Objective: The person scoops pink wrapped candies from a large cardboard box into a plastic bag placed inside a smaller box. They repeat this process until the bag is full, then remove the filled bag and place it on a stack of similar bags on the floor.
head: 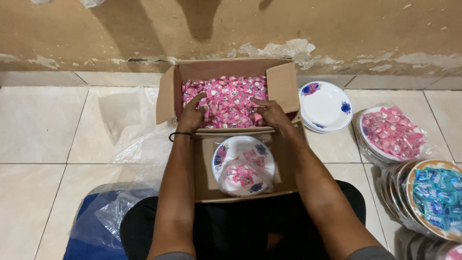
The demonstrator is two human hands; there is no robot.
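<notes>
An open cardboard box (284,86) by the wall is full of small pink wrapped candies (230,98). My left hand (192,113) digs into the candies at the box's left side, fingers curled among them. Over on the box's right side my right hand (270,112) does the same. On the near flap in front of me lies a white plate with blue flowers (226,149), carrying a clear plastic bag (243,175) with a few pink candies inside.
A stack of white flowered plates (325,106) sits right of the box. Further right are a wrapped plate of pink candies (392,132) and wrapped plates of blue candies (435,197). Loose clear plastic (122,120) lies left; a blue bag (89,226) near my knee.
</notes>
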